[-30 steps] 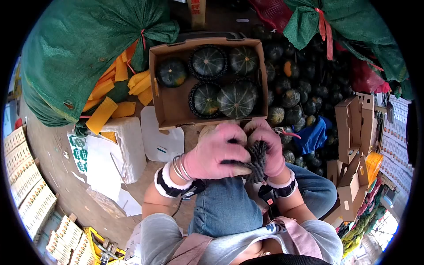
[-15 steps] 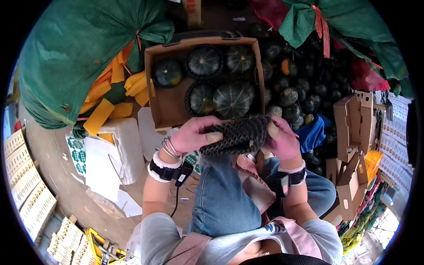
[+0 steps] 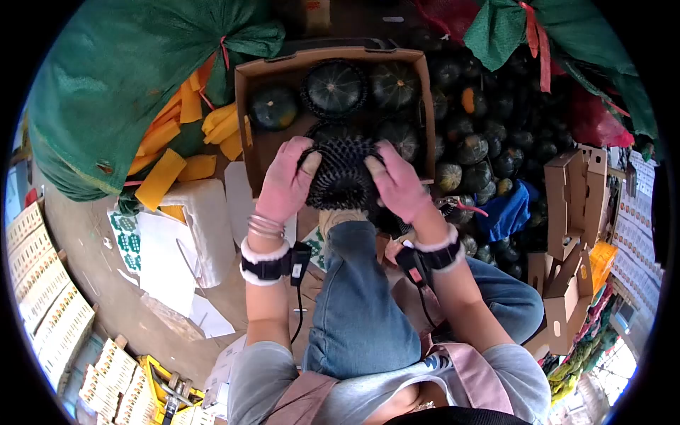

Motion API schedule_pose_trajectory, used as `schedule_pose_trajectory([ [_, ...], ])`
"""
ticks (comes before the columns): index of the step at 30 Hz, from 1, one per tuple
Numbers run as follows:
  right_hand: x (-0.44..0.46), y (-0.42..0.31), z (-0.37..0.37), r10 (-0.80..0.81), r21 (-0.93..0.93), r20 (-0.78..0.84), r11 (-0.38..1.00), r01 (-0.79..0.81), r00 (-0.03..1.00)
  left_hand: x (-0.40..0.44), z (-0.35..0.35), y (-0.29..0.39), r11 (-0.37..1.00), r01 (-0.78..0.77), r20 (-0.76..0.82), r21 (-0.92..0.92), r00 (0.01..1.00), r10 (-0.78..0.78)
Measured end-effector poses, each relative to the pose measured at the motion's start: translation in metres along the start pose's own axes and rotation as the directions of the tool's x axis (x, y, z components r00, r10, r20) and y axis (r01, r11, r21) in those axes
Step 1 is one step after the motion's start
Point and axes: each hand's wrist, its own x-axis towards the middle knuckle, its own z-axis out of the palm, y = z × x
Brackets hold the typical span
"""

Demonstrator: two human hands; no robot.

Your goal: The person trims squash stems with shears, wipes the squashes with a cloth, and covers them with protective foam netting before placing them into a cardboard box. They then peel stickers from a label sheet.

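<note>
Both hands wear pink gloves. My left hand (image 3: 285, 178) grips the left side of a black foam net sleeve (image 3: 341, 170), and my right hand (image 3: 398, 183) grips its right side. The net is stretched between them over the near edge of a cardboard box (image 3: 242, 152). Inside the box are several dark green squashes, among them a bare one (image 3: 273, 107) at the left and a netted one (image 3: 334, 88) at the back middle. The net and my hands partly hide the front squashes.
Many loose squashes (image 3: 473, 150) lie right of the box, near a blue cloth (image 3: 507, 212) and pliers (image 3: 453, 205). Folded cartons (image 3: 567, 205) stand farther right. A green sack (image 3: 106, 92), yellow foam nets (image 3: 161, 178) and a white foam box (image 3: 212, 227) are at the left.
The net first appeared bunched, then stretched wide between both hands. Now my hands hold it closer together, farther forward over the box's near edge.
</note>
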Motion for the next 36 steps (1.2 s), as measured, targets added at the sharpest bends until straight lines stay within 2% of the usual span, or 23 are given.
schedule_pose_trajectory([
  [1,0.011,0.001,0.008,-0.038,0.003,0.016,0.999,0.038,0.999,0.002,-0.002,-0.001,0.998,-0.005,-0.018,-0.066,1.000,0.003],
  [2,0.018,-0.001,0.011,-0.176,0.101,-0.076,0.978,0.183,0.981,0.004,-0.002,-0.001,0.991,-0.010,-0.037,-0.132,0.999,0.005],
  [3,0.024,0.003,0.015,-0.154,0.040,-0.143,0.986,0.161,0.978,0.006,-0.001,-0.002,0.980,-0.014,-0.057,-0.198,0.998,0.002],
  [5,0.030,0.014,0.023,-0.103,-0.083,-0.283,0.993,0.083,0.954,0.012,0.006,-0.014,0.989,-0.037,-0.154,-0.143,0.988,0.014],
  [7,0.041,0.020,0.025,0.019,-0.014,-0.310,1.000,-0.025,0.951,0.022,0.013,-0.017,0.993,-0.035,-0.236,-0.110,0.972,0.008],
  [8,0.044,0.029,0.028,0.057,-0.003,-0.321,0.998,-0.061,0.946,0.027,0.016,-0.024,0.985,0.031,-0.262,-0.171,0.962,-0.076],
  [9,0.046,0.036,0.031,0.095,0.008,-0.331,0.995,-0.098,0.939,0.031,0.021,-0.036,0.945,0.084,-0.231,-0.315,0.959,-0.162],
  [11,0.045,0.036,0.030,0.153,-0.028,-0.327,0.985,-0.171,0.932,0.037,0.026,-0.060,0.796,0.183,-0.130,-0.577,0.941,-0.311],
  [12,0.043,0.034,0.029,0.153,-0.039,-0.336,0.984,-0.176,0.929,0.038,0.022,-0.062,0.812,0.226,-0.055,-0.538,0.952,-0.301],
  [13,0.041,0.033,0.028,0.153,-0.048,-0.344,0.982,-0.180,0.926,0.039,0.018,-0.043,0.916,0.209,-0.172,-0.341,0.944,-0.280],
  [14,0.039,0.037,0.027,0.171,-0.181,-0.333,0.954,-0.241,0.927,0.035,0.014,-0.022,0.971,0.204,-0.286,-0.124,0.930,-0.232],
  [15,0.037,0.031,0.027,0.071,-0.245,-0.380,0.954,-0.174,0.922,0.029,0.012,-0.008,0.971,0.217,-0.386,0.097,0.908,-0.164],
  [16,0.033,0.021,0.026,-0.025,-0.309,-0.419,0.944,-0.117,0.908,0.023,0.012,-0.004,0.990,0.036,-0.492,0.136,0.870,0.036],
  [17,0.028,0.009,0.024,-0.118,-0.374,-0.452,0.925,-0.068,0.884,0.014,0.010,0.002,0.977,-0.041,-0.400,0.210,0.908,0.124],
  [19,0.004,-0.015,0.017,-0.088,-0.440,-0.295,0.896,-0.053,0.951,-0.003,0.002,0.032,0.927,-0.198,-0.185,0.320,0.946,0.266],
  [21,-0.014,-0.029,0.016,-0.023,-0.473,-0.084,0.881,-0.020,0.996,-0.009,0.007,0.028,0.925,-0.111,-0.086,0.364,0.985,0.152],
  [25,-0.013,-0.023,0.024,0.103,-0.305,-0.143,0.941,-0.143,0.984,-0.002,0.005,0.026,0.913,-0.081,0.036,0.401,0.997,0.073],
  [28,-0.012,-0.018,0.023,0.091,-0.291,-0.101,0.950,-0.117,0.991,0.001,0.004,0.021,0.915,-0.076,0.081,0.395,0.996,0.048],
  [31,-0.011,-0.010,0.025,-0.022,-0.329,-0.124,0.944,-0.021,0.992,0.000,0.005,0.020,0.918,-0.084,0.100,0.389,0.994,0.048],
  [34,-0.011,-0.016,0.021,0.070,-0.147,-0.074,0.986,-0.080,0.995,0.002,-0.010,0.029,0.892,-0.135,0.170,0.431,0.983,0.067],
  [36,-0.012,-0.035,0.032,0.187,0.277,-0.007,0.944,-0.178,0.982,0.006,-0.038,0.037,0.869,-0.194,0.230,0.454,0.968,0.096],
])
